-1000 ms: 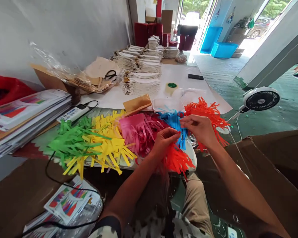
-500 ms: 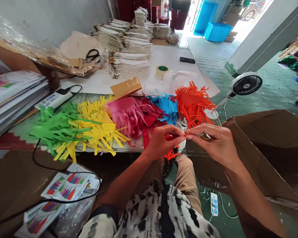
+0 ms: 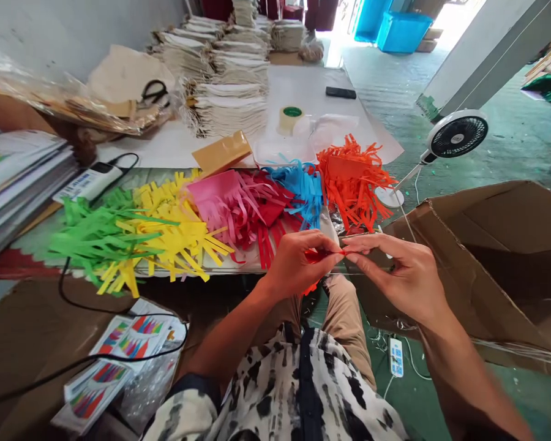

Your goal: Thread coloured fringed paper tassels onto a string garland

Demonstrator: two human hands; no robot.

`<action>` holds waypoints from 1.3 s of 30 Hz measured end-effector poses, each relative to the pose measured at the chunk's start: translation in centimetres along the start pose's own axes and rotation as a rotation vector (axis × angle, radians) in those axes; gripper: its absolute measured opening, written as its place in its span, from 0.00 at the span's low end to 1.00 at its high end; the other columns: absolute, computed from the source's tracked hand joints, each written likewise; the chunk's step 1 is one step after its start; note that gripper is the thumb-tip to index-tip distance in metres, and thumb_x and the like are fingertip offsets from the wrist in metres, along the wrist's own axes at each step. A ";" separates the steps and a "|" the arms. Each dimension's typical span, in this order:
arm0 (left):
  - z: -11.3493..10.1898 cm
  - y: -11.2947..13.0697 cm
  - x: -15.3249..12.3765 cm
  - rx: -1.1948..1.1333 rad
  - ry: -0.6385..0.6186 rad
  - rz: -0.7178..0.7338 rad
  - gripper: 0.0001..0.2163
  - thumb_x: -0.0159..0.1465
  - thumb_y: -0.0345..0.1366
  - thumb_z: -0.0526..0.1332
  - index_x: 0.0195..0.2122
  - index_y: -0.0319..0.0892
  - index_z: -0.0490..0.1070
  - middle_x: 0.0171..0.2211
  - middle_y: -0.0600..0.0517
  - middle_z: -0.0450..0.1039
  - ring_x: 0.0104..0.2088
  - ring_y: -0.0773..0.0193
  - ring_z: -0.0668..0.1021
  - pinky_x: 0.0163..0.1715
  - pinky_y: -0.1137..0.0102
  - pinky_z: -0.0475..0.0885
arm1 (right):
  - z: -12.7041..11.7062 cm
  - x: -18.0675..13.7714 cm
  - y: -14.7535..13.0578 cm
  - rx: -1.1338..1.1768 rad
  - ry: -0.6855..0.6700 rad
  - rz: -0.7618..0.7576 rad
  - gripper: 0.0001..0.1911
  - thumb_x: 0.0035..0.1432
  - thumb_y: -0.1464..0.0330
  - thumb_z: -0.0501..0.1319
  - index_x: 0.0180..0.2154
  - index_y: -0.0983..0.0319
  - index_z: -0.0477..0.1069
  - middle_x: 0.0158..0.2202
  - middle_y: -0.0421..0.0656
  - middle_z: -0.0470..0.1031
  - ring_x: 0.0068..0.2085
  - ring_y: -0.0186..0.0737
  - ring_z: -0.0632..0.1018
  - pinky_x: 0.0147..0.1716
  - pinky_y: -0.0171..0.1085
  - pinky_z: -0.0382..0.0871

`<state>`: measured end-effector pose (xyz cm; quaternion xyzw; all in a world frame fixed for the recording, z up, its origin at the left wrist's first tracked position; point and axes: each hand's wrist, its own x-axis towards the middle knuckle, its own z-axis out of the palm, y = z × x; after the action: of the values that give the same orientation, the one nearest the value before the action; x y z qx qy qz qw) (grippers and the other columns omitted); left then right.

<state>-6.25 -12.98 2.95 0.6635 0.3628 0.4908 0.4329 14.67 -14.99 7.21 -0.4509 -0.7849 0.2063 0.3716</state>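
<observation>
My left hand and my right hand meet in front of the table edge, both pinched on a small orange-red fringed paper piece whose strips hang below my left fingers. On the table just beyond lie piles of cut paper fringe: green, yellow, pink, dark red, blue and orange.
A large open cardboard box stands at my right. A small white fan sits on the floor behind it. Stacks of white paper bags, a tape roll, scissors and a phone lie further back. Printed packets rest lower left.
My hands pulled back from the blue fringe pile toward my lap, now pinching an orange-red piece between them. The view tilted down and closer.
</observation>
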 end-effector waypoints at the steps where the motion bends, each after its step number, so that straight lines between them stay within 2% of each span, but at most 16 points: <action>1: 0.1 0.0 -0.1 0.014 0.002 -0.004 0.03 0.64 0.32 0.69 0.33 0.41 0.81 0.33 0.50 0.82 0.32 0.67 0.80 0.35 0.73 0.73 | 0.1 -0.1 -0.1 -0.017 0.005 -0.012 0.08 0.67 0.69 0.68 0.46 0.50 0.82 0.45 0.38 0.87 0.42 0.42 0.87 0.45 0.43 0.82; 4: 0.5 -0.1 -0.2 0.018 0.010 -0.014 0.03 0.64 0.32 0.70 0.33 0.41 0.81 0.33 0.51 0.82 0.33 0.67 0.80 0.35 0.73 0.73 | 0.2 -0.3 -0.2 -0.067 0.021 -0.035 0.07 0.68 0.70 0.66 0.45 0.51 0.79 0.43 0.39 0.86 0.42 0.42 0.86 0.44 0.43 0.81; 9: 1.1 0.0 -0.3 -0.023 -0.007 -0.035 0.03 0.63 0.33 0.70 0.32 0.41 0.81 0.31 0.51 0.81 0.32 0.68 0.78 0.34 0.73 0.73 | 0.2 -0.7 0.0 -0.064 0.007 0.020 0.06 0.65 0.71 0.64 0.40 0.52 0.75 0.37 0.38 0.84 0.37 0.41 0.84 0.38 0.41 0.78; 12: 1.5 -0.1 -0.3 -0.130 -0.025 -0.109 0.04 0.62 0.35 0.72 0.34 0.40 0.82 0.32 0.50 0.81 0.33 0.67 0.79 0.34 0.73 0.74 | 0.3 -1.0 0.5 -0.018 0.024 0.060 0.07 0.62 0.73 0.64 0.39 0.53 0.75 0.38 0.39 0.83 0.37 0.41 0.83 0.38 0.40 0.77; 16: 1.7 -0.7 -0.3 -0.320 -0.017 -0.235 0.08 0.61 0.37 0.74 0.40 0.40 0.83 0.38 0.49 0.83 0.38 0.66 0.82 0.41 0.73 0.78 | 0.1 -1.4 1.2 0.027 0.097 0.116 0.06 0.63 0.72 0.66 0.39 0.54 0.75 0.38 0.39 0.82 0.38 0.40 0.82 0.40 0.40 0.76; 20: 1.7 -0.9 -0.3 -0.287 0.022 -0.181 0.08 0.61 0.36 0.74 0.39 0.41 0.80 0.37 0.50 0.81 0.39 0.67 0.81 0.43 0.73 0.77 | -0.3 -1.5 1.5 0.107 0.077 0.151 0.05 0.64 0.67 0.70 0.42 0.54 0.77 0.40 0.41 0.83 0.40 0.41 0.83 0.42 0.41 0.80; 26: 1.9 -0.8 0.0 -0.227 -0.035 -0.123 0.08 0.62 0.34 0.73 0.40 0.42 0.77 0.37 0.52 0.79 0.38 0.67 0.79 0.42 0.73 0.75 | -0.4 -1.5 1.4 0.093 -0.017 0.149 0.05 0.66 0.65 0.69 0.45 0.53 0.79 0.42 0.41 0.85 0.42 0.42 0.85 0.43 0.41 0.81; 30: 2.0 -1.2 0.0 -0.275 -0.059 -0.134 0.11 0.62 0.35 0.74 0.44 0.43 0.79 0.42 0.50 0.81 0.44 0.65 0.82 0.48 0.71 0.76 | -0.1 -1.9 2.0 0.120 0.093 0.179 0.02 0.66 0.63 0.70 0.40 0.53 0.80 0.39 0.40 0.84 0.39 0.42 0.83 0.41 0.42 0.80; 33: 2.2 -1.3 0.1 -0.283 -0.048 -0.168 0.10 0.63 0.35 0.74 0.45 0.43 0.80 0.42 0.49 0.82 0.44 0.65 0.83 0.48 0.71 0.77 | -0.1 -2.1 2.5 0.170 0.145 0.216 0.06 0.64 0.63 0.72 0.43 0.54 0.81 0.40 0.41 0.84 0.40 0.41 0.84 0.42 0.42 0.81; 39: 3.0 -1.5 0.4 -0.422 -0.012 -0.224 0.11 0.59 0.38 0.77 0.39 0.41 0.80 0.38 0.50 0.83 0.39 0.66 0.83 0.43 0.72 0.79 | 0.2 -2.4 3.2 0.321 0.044 0.265 0.16 0.63 0.61 0.73 0.52 0.52 0.81 0.49 0.43 0.84 0.44 0.42 0.84 0.45 0.42 0.81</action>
<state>-3.36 -12.72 1.28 0.5168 0.3209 0.5006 0.6159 17.04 -15.41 4.07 -0.4894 -0.6674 0.3659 0.4256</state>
